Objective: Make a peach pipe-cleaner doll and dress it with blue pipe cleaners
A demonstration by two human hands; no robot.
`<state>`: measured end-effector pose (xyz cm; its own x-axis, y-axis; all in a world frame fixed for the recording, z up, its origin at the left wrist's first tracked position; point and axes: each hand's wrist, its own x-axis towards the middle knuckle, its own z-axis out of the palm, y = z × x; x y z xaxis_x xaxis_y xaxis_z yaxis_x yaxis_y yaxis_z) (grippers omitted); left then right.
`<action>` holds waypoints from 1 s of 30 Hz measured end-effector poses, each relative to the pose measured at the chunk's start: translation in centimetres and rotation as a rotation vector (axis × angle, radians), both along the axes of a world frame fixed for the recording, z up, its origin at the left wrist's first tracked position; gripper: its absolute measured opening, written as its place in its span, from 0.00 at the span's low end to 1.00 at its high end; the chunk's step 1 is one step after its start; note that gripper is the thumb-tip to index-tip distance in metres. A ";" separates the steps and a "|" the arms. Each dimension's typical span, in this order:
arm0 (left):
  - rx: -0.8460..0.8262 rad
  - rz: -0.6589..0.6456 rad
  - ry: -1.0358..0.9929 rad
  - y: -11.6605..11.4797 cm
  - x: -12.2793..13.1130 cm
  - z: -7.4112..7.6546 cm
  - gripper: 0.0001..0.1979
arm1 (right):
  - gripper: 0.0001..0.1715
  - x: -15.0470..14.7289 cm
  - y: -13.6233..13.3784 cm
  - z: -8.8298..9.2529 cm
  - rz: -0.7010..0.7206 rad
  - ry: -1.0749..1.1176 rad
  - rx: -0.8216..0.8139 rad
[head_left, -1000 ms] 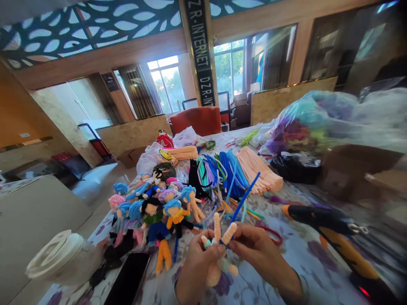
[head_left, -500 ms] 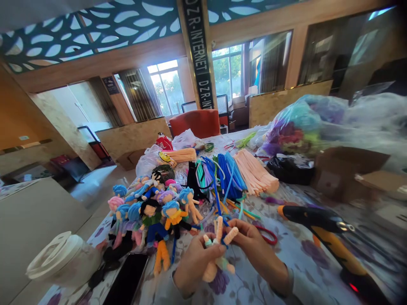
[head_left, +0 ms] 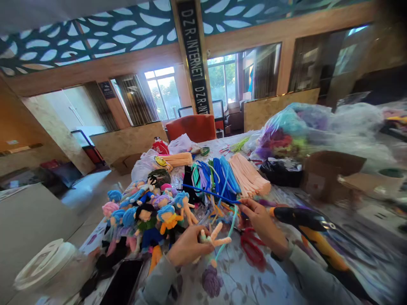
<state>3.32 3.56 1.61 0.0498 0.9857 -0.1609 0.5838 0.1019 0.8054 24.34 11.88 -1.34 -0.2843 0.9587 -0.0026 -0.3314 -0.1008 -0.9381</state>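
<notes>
My left hand (head_left: 186, 249) is closed around a small peach-coloured doll figure (head_left: 216, 238) made of fuzzy pipe cleaners, its two limbs pointing up and right. Between the fingertips of my right hand (head_left: 260, 221) is the end of a dark blue pipe cleaner (head_left: 210, 192), which stretches leftward over the bundles. A pale turquoise pipe cleaner (head_left: 233, 224) runs from near my right fingers down toward the doll; where it is attached I cannot tell. Red-handled scissors (head_left: 252, 249) lie under my right wrist. Finished-looking dolls (head_left: 146, 214) are heaped at the left.
Bundles of blue pipe cleaners (head_left: 218, 173) and peach pipe cleaners (head_left: 249, 176) lie beyond my hands. A black and orange glue gun (head_left: 313, 235) is at right, near a cardboard box (head_left: 330, 176). A phone (head_left: 122, 281) and a white lidded tub (head_left: 52, 271) are at front left.
My right hand has moved up and away from the doll, drawing the blue pipe cleaner with it; the strand swung from upright to nearly level. My left hand shifted slightly left with the doll.
</notes>
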 end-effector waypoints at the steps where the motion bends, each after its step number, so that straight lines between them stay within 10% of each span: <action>1: 0.009 -0.010 0.023 0.6 -0.3 0.2 0.04 | 0.21 0.2 0.1 -0.1 0.004 -0.010 0.004; 13: 0.210 0.222 -0.426 4.2 6.3 0.0 0.15 | 0.20 -0.7 -1.6 -0.9 0.200 -0.092 0.027; 30: 0.059 0.416 -0.996 7.4 3.1 2.1 0.04 | 0.16 1.1 -2.3 0.6 0.032 -0.573 0.541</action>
<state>6.44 11.01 3.71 -0.2086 0.9603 -0.1852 -0.4074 0.0868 0.9091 25.46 9.55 -0.78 -0.4069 0.8601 0.3077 0.2145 0.4174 -0.8830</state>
